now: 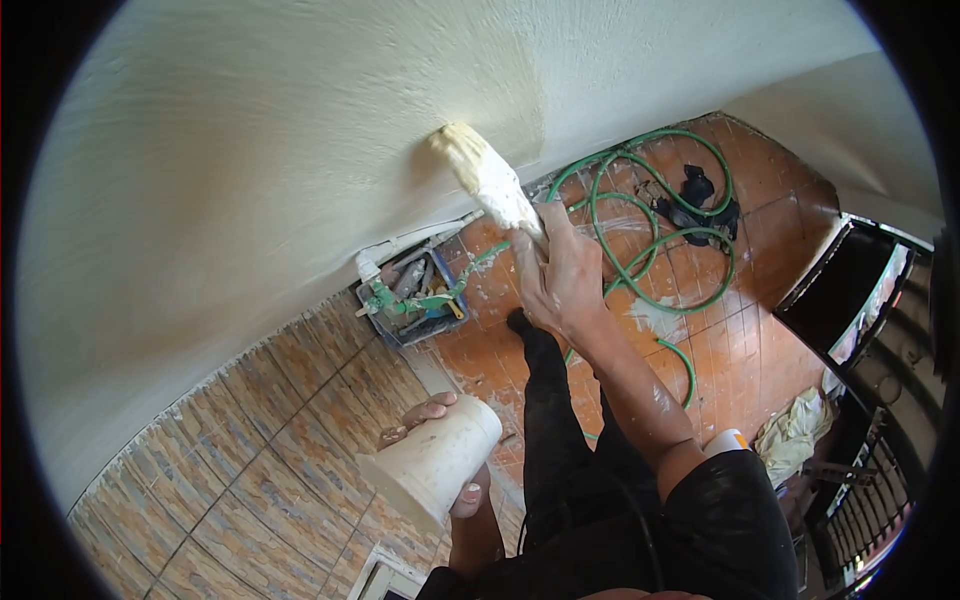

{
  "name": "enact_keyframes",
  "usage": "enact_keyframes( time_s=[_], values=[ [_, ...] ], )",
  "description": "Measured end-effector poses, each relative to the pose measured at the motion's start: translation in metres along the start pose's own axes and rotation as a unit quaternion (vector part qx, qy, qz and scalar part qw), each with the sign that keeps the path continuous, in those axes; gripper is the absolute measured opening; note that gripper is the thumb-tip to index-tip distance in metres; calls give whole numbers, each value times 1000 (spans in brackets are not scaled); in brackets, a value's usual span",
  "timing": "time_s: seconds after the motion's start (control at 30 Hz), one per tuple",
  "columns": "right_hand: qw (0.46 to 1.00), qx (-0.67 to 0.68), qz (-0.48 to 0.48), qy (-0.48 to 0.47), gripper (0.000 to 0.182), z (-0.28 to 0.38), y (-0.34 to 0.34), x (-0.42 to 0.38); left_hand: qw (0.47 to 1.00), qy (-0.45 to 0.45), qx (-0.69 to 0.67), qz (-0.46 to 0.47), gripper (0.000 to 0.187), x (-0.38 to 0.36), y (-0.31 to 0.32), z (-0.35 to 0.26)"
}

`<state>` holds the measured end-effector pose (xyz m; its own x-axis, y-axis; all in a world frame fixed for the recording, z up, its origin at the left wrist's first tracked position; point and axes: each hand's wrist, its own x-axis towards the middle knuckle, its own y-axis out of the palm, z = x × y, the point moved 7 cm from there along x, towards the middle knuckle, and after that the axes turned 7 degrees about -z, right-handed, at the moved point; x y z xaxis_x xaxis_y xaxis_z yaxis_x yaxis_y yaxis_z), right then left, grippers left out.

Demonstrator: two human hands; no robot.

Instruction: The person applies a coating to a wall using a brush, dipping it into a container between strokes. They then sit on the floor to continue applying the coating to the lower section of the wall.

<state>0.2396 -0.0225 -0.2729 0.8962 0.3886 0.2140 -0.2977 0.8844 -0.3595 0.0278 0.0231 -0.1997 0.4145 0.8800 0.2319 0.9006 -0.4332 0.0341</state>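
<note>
My right hand (567, 268) is closed around the handle of a paintbrush (486, 178). The brush is thick with white and cream paint, and its bristle tips meet the pale wall (330, 130). Around the brush the wall has a damp-looking, cream-toned patch with a visible edge to its right. Lower down, my left hand (470, 497) grips a white plastic tub (440, 455), tilted, its outer side smeared with paint. What the tub holds is hidden from this angle.
A green hose (690, 305) lies coiled on the orange tiled floor (770, 255) beside a black cloth (697, 205). A crate (410, 295) of tools stands against the wall under a pipe. At right are a dark metal frame (845, 285) and a crumpled pale cloth (795, 432).
</note>
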Motion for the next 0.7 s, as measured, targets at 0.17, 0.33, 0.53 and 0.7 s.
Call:
enact_keyframes(
  time_s=[0.17, 0.33, 0.53, 0.7],
  values=[
    [998, 45, 31, 6, 19, 23, -17, -20, 1000, -9, -4, -6, 79, -8, -7, 0],
    [991, 106, -58, -55, 19, 71, -41, 2, 999, -31, -10, -6, 80, -6, -5, -10],
    [987, 156, -44, 10, 16, 56, -11, 30, 999, -9, -48, 6, 81, -2, 3, -19],
    [993, 83, 22, 76, 22, -34, 35, 1, 998, -1, -61, 7, 82, -4, 9, -20]
  ],
)
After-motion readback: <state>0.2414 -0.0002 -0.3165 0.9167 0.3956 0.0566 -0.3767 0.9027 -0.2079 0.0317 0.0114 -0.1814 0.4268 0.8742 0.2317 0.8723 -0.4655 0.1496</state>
